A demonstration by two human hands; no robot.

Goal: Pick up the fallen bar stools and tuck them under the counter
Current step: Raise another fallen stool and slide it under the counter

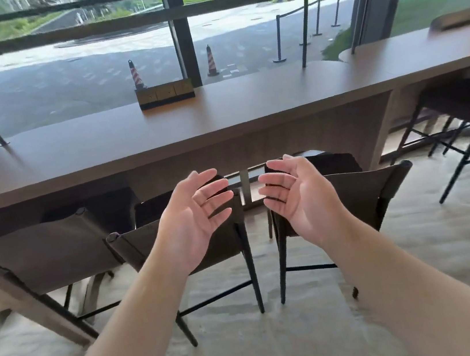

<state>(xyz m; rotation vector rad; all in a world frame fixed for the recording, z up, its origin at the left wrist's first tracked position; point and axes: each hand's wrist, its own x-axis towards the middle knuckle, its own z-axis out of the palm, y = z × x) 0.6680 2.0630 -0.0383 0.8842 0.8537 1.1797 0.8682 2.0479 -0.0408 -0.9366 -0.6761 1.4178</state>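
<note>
My left grip (194, 222), right grip (294, 199) released, palms facing, holding nothing. Two stools (227, 239) upright below, seats under tabletop (219, 119) edge; gap between them.

We find no legible text, label, brand, number or sign anywhere in this view. The small socket box (166, 94) standing on the wooden counter (102, 148) shows gold-toned panels, but any marking on them is too blurred for us to read. The two traffic cones (210, 60) outside the window carry only red and white stripes, no lettering.
</note>
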